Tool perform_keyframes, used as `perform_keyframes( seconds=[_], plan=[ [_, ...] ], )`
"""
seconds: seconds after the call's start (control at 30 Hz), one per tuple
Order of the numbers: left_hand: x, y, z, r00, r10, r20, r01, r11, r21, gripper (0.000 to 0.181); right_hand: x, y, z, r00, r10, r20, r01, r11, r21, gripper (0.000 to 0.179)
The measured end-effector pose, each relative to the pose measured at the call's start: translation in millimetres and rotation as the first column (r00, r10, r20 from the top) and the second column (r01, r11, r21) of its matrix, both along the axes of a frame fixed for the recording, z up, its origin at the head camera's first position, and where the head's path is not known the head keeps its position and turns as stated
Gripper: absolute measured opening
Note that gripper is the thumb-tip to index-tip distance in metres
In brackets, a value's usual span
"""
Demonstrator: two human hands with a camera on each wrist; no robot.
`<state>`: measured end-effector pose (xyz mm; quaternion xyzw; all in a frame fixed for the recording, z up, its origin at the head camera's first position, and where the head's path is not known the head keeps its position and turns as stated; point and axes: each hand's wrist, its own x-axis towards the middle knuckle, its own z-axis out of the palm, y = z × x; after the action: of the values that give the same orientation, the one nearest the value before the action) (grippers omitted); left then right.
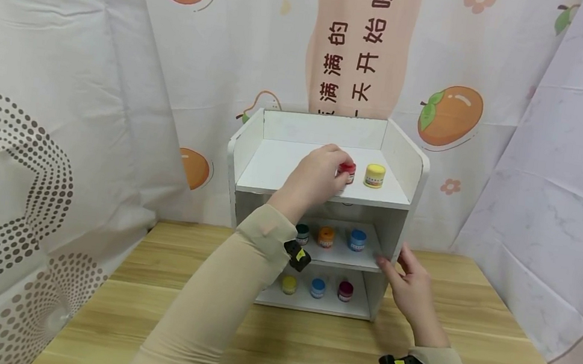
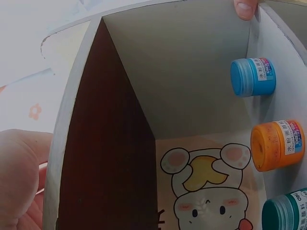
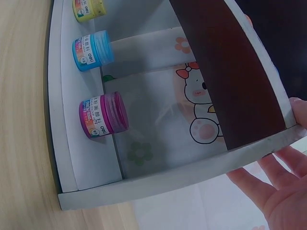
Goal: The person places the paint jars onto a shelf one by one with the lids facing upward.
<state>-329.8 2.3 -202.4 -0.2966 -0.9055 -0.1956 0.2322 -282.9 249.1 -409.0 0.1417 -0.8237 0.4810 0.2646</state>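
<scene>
My left hand grips a small red paint jar at the top board of a white three-level shelf; whether the jar touches the board I cannot tell. Just right of it stands a yellow paint jar. My right hand holds the shelf's right side panel at the middle board, its thumb in front and fingers outside, as the right wrist view shows with the hand. In the left wrist view the left hand is partly cut off and the red jar is hidden.
The middle level holds dark green, orange and blue jars. Below stand yellow, light blue and magenta jars. My left forearm covers the shelf's left part. A wooden table supports everything; a printed curtain hangs behind.
</scene>
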Motion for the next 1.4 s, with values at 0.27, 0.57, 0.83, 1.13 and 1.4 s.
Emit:
perform_keyframes(
  seconds=[0.27,0.57,0.83,1.13,1.4],
  plan=[
    [4.9,-6.5,-1.6,0.999,0.028,-0.022,-0.028,0.999,0.018,0.039,-0.3,0.2,-0.6,1.0,0.01,-0.001,-0.01,1.0,-0.003,0.061],
    [16.5,-34.0,-7.0,0.984,0.012,-0.176,0.009,0.993,0.115,0.037,0.4,-1.2,-0.1,1.0,0.014,0.011,-0.014,1.0,-0.006,0.061],
    [38.2,-52.3,-11.0,0.933,-0.094,-0.346,0.149,0.98,0.136,0.034,0.1,-1.8,-0.2,1.0,0.011,0.002,-0.011,1.0,-0.019,0.059],
    [54.5,-79.8,-31.7,0.894,-0.156,-0.421,0.237,0.96,0.149,0.031,-0.8,-1.7,-1.1,1.0,0.008,0.004,-0.008,1.0,-0.014,0.06],
    [66.3,-107.1,-54.7,0.884,-0.159,-0.439,0.247,0.957,0.151,0.032,-1.7,-1.2,-1.2,1.0,-0.011,-0.004,0.011,1.0,0.017,0.059]
  ],
)
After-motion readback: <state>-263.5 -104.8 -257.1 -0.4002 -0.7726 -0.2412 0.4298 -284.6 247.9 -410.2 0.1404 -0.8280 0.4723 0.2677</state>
